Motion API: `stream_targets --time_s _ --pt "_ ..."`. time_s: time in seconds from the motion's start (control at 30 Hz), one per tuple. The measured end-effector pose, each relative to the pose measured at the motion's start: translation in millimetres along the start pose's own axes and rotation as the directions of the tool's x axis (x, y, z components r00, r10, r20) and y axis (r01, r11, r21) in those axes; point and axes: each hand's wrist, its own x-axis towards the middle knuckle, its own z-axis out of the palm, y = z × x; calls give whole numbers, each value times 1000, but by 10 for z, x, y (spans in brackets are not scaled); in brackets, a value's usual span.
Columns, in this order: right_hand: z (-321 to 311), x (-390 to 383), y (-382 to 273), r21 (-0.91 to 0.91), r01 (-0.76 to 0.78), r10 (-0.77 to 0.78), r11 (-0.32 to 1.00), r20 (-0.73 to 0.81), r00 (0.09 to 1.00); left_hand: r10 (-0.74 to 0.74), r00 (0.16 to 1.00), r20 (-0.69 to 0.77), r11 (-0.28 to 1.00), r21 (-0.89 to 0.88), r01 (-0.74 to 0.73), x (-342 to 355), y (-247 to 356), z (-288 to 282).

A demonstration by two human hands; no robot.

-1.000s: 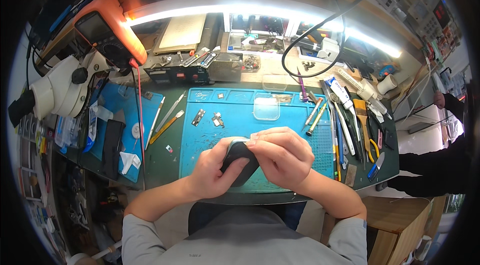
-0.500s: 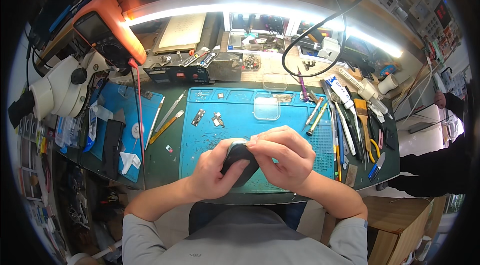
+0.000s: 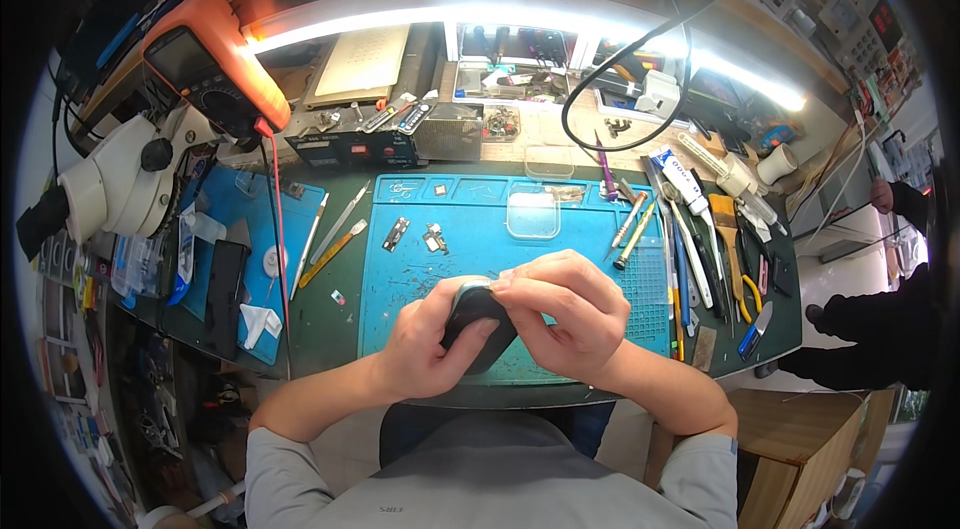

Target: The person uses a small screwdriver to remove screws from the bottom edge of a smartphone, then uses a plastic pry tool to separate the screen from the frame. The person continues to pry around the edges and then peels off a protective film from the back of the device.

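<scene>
A dark phone (image 3: 487, 347) with rounded corners is held up, tilted, above the near part of the blue work mat (image 3: 400, 274). My left hand (image 3: 430, 344) is closed around its left side, the thumb lying across the dark face. At the phone's top right corner, my right hand (image 3: 570, 314) is closed in a pinch, fingertips against the edge. Whether a small thing sits between those fingertips is hidden. On the mat beyond my hands lie two small phone parts, a narrow dark one (image 3: 396, 234) and a metallic one (image 3: 435, 238). Farther off stands a clear plastic box (image 3: 533, 217).
Screwdrivers (image 3: 634, 237), a brush (image 3: 726, 229), yellow-handled pliers (image 3: 750, 301) and a knife (image 3: 756, 331) lie to the right. To the left are an orange multimeter (image 3: 215, 64), a microscope (image 3: 130, 174) and tweezers (image 3: 335, 259). A black cable (image 3: 572, 94) loops overhead. Another person (image 3: 870, 324) stands at far right.
My hands and the phone keep nearly the same pose. The view has shifted very slightly. At far right, the other person's dark-clothed legs have changed position.
</scene>
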Motion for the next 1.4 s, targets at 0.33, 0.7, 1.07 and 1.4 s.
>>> stream_targets --time_s 0.33,0.7,1.07,1.4 --pt "18 3 18 -1 7 -7 1000 -26 1000 7 1000 -2 1000 9 -7 -6 -21 7" --pt "26 30 47 -35 63 -63 997 -10 998 -27 999 -31 999 17 28 5 -24 12" --pt "-80 -47 136 -241 196 -183 951 75 980 -118 991 -59 992 -61 114 -3 -46 20" --pt "-96 -65 127 -122 55 -55 991 5 998 -84 995 -46 996 -15 83 -10 -22 14"
